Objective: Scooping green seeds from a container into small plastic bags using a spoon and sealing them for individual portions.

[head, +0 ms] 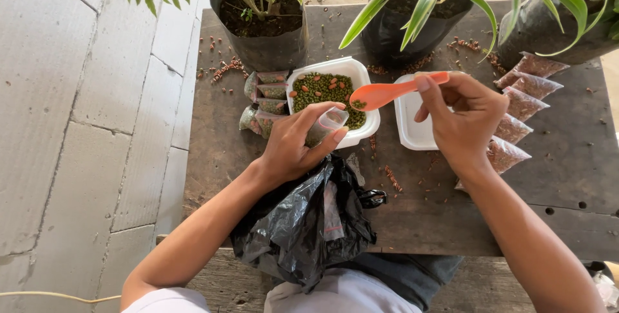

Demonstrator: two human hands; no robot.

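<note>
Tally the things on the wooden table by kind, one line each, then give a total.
Potted plants in black bags: 3
White trays: 2
Orange spoon, held in the right hand: 1
Filled packets of green beans beside the tray, left: 5
Filled packets of brown seeds, right: 6
Clear packet, held in the left hand: 1
Black plastic bag: 1
Total: 19

A small clear bag, partly filled with green seeds, tilts open-mouthed beside an orange spoon carrying a few green seeds.
</note>
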